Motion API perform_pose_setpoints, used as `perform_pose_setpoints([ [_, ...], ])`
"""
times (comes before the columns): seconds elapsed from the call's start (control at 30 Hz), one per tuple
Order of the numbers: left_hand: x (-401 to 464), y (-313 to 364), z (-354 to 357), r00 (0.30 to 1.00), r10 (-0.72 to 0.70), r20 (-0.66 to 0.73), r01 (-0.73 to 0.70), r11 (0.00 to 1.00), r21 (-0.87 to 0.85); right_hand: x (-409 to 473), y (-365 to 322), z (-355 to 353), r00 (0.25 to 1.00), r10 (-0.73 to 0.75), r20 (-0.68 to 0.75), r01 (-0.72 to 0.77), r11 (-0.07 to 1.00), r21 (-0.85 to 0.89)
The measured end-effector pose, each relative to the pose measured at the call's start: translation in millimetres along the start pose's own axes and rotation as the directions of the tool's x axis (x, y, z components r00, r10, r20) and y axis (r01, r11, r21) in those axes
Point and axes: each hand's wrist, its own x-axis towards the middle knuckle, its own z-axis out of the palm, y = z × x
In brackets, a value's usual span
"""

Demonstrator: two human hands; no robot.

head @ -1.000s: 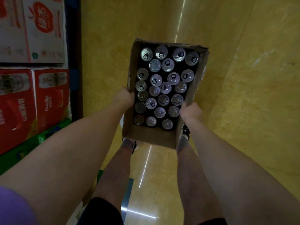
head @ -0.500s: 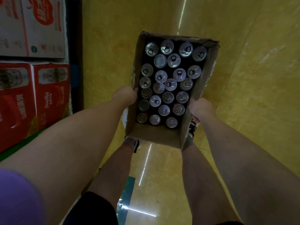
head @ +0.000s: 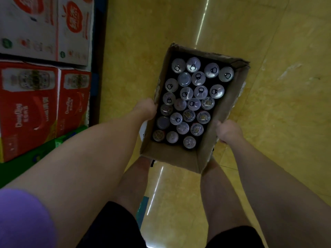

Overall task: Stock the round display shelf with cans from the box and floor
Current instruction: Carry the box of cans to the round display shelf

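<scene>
An open brown cardboard box (head: 172, 154) hangs in front of me above the yellow floor, carried between both hands. It is packed with several upright cans (head: 194, 97), silver tops and pull tabs facing up. My left hand (head: 146, 108) grips the box's left wall, fingers curled over its rim. My right hand (head: 228, 130) grips the right wall near the front corner. The round display shelf is out of view.
Stacked red cartons (head: 44, 108) and white cartons (head: 46, 29) stand at the left on a green base (head: 26, 160). A dark upright post (head: 99, 59) edges them. Glossy yellow floor (head: 268, 104) spreads ahead and to the right. My legs are under the box.
The box has shifted a little to the right in my view while both hands keep their grip on its walls. The cartons at the left have slid slightly.
</scene>
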Motion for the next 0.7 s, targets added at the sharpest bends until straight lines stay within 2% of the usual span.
perform_pose_setpoints([
  [0.37,-151,-15,-60,0.995,0.035,0.093,-0.040,0.998,0.049,-131,21,-53,0.978,0.002,0.209,-0.022,0.995,0.095],
  [0.47,-199,-23,-75,0.997,0.017,0.069,-0.019,0.999,0.035,-183,21,-75,0.981,-0.041,0.191,0.027,0.997,0.073],
  [0.6,-275,-35,-103,1.000,0.022,0.014,-0.022,1.000,0.004,-271,19,-109,0.988,-0.073,0.139,0.053,0.989,0.139],
  [0.7,-335,-40,-132,0.997,0.043,-0.070,-0.046,0.998,-0.037,-329,18,-132,0.988,-0.139,0.062,0.134,0.987,0.085],
])
